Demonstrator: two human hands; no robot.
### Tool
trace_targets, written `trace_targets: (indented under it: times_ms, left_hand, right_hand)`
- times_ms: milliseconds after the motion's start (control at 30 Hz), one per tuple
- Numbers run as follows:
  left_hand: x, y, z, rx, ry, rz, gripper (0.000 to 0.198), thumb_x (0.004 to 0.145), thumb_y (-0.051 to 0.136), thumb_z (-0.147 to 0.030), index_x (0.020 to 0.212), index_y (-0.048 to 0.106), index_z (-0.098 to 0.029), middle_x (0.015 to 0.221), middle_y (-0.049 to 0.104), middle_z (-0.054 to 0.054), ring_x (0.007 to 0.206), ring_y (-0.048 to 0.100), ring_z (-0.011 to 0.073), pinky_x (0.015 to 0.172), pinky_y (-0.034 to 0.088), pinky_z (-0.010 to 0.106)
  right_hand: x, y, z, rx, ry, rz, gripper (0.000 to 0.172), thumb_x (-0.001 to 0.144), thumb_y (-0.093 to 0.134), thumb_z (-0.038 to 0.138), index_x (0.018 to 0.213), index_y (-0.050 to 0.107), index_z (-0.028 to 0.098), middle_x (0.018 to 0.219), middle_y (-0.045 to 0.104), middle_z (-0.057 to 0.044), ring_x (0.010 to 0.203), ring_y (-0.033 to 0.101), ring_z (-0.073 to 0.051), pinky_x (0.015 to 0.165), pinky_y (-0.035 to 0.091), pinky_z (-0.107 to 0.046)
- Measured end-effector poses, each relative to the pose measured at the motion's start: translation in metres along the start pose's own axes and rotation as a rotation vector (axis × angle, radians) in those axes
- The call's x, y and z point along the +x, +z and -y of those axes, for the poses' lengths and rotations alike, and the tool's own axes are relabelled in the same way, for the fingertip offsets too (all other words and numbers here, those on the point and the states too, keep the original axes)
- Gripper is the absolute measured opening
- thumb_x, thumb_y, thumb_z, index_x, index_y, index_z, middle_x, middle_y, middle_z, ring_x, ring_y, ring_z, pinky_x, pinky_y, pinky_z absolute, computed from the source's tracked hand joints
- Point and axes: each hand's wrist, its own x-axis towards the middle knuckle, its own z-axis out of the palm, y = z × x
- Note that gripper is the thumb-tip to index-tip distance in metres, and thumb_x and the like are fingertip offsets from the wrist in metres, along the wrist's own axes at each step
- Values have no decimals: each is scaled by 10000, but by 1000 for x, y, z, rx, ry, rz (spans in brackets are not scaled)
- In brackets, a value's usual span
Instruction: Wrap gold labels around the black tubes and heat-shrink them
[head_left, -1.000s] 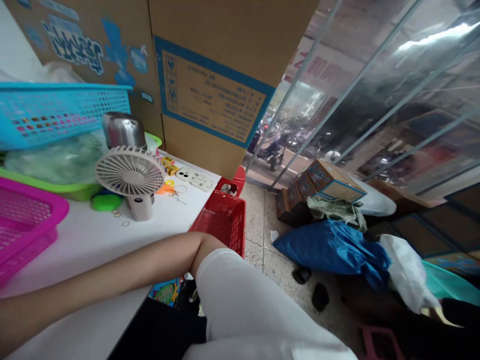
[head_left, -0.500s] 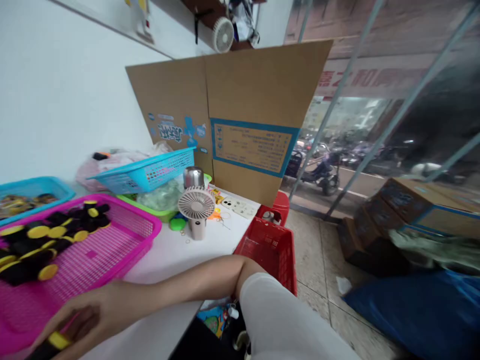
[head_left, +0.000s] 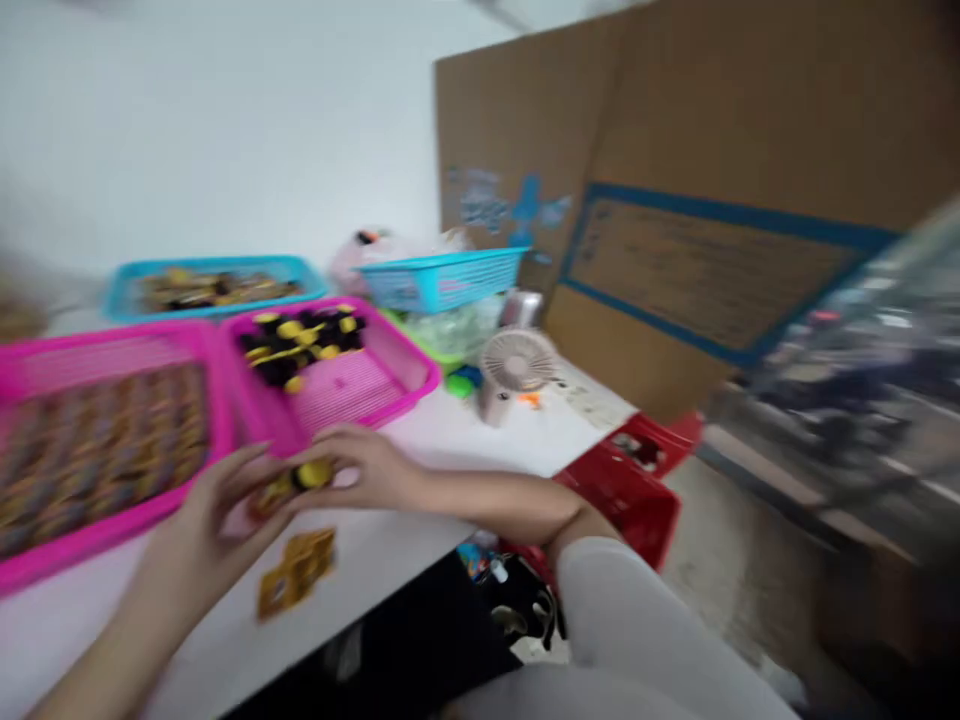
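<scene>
The picture is smeared by head motion. My left hand (head_left: 206, 520) and my right hand (head_left: 360, 470) meet over the white table (head_left: 450, 440), both pinched on a small black and yellow piece (head_left: 296, 480). A yellow card (head_left: 296, 570) lies on the table just below the hands. Behind them stands a pink basket (head_left: 397, 375) with several black and yellow pieces (head_left: 300, 340) at its far end.
A second pink basket (head_left: 105, 345) full of small items sits at the left, a blue basket (head_left: 217, 268) behind it. Another blue basket (head_left: 442, 275), a small white fan (head_left: 516, 365), a cardboard sheet (head_left: 675, 200) and a red basket (head_left: 637, 480) lie to the right.
The view has swung left from the floor and window to the table. My left hand has come into view, and both hands now hold the small piece together.
</scene>
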Motion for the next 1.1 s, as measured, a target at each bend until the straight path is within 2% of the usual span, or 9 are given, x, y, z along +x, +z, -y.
trace_targets:
  times_ms: [100, 233, 300, 400, 467, 667, 833, 967, 1100]
  left_hand:
    - [-10, -5, -5, -132, -93, 33, 650, 839, 806, -428, 1378, 472, -282, 1106, 820, 67, 1037, 812, 283, 858, 685, 390]
    - [-1, -3, -17, -575, -278, 50, 779, 813, 864, -363, 1405, 369, -252, 1093, 810, 88, 1015, 818, 250, 810, 679, 306]
    - [1, -2, -22, -742, -360, 31, 860, 772, 913, -336, 1406, 336, -270, 1069, 804, 64, 953, 823, 222, 827, 674, 303]
    - [1, 0, -21, -940, -427, 33, 949, 711, 966, -320, 1375, 288, -305, 1029, 779, 9, 847, 808, 178, 787, 663, 299]
    - [0, 4, -18, -1036, -441, 61, 939, 693, 978, -334, 1325, 283, -322, 1027, 746, -26, 796, 779, 141, 733, 644, 274]
    - [-7, 23, -17, -1047, -316, 282, 676, 862, 836, -288, 1241, 276, -296, 945, 660, -48, 849, 732, 115, 769, 601, 262]
    - [-12, 24, -24, -861, -205, 247, 528, 943, 730, -308, 1198, 268, -282, 928, 546, -58, 706, 658, 74, 620, 525, 197]
    - [-16, 23, -30, -958, -128, 249, 491, 980, 701, -405, 1163, 260, -292, 852, 545, -76, 600, 628, 67, 535, 464, 170]
    - [-18, 22, -33, -1123, -136, 341, 519, 977, 720, -420, 1181, 257, -304, 786, 581, -89, 571, 630, 80, 557, 517, 189]
  right_hand:
    - [-15, -7, 4, 29, -131, 6, 400, 942, 715, 440, 1276, 726, 221, 1183, 702, -93, 1020, 687, -158, 809, 623, -281]
    - [-20, -5, -4, -15, -221, -76, 354, 988, 683, 388, 1330, 702, 297, 1070, 735, -53, 916, 706, -150, 820, 640, -311]
    - [-22, -3, -4, -151, -352, -81, 363, 1031, 614, 354, 1389, 664, 325, 1164, 727, -70, 1022, 712, -180, 898, 644, -370]
    - [-25, -1, 1, -376, -504, -86, 589, 1010, 627, 454, 1570, 490, 336, 1374, 605, -133, 1260, 632, -267, 995, 621, -473]
    - [-28, 1, 4, -466, -537, -100, 798, 944, 721, 467, 1642, 361, 324, 1363, 574, -145, 1262, 616, -294, 993, 620, -499]
    - [-30, 7, 11, -457, -621, -99, 708, 923, 683, 162, 1559, 396, 281, 1297, 670, -123, 1233, 672, -267, 975, 638, -469]
    - [-31, 11, 12, -446, -696, -74, 686, 923, 695, 160, 1547, 415, 219, 1328, 693, -149, 1315, 660, -266, 1058, 620, -491]
    - [-32, 10, 16, -302, -705, -14, 634, 938, 702, 208, 1521, 455, 233, 1349, 699, -144, 1326, 666, -255, 1071, 621, -472]
    - [-32, 9, 19, -215, -705, 30, 618, 937, 726, 253, 1502, 473, 267, 1320, 720, -122, 1304, 686, -259, 1090, 610, -504]
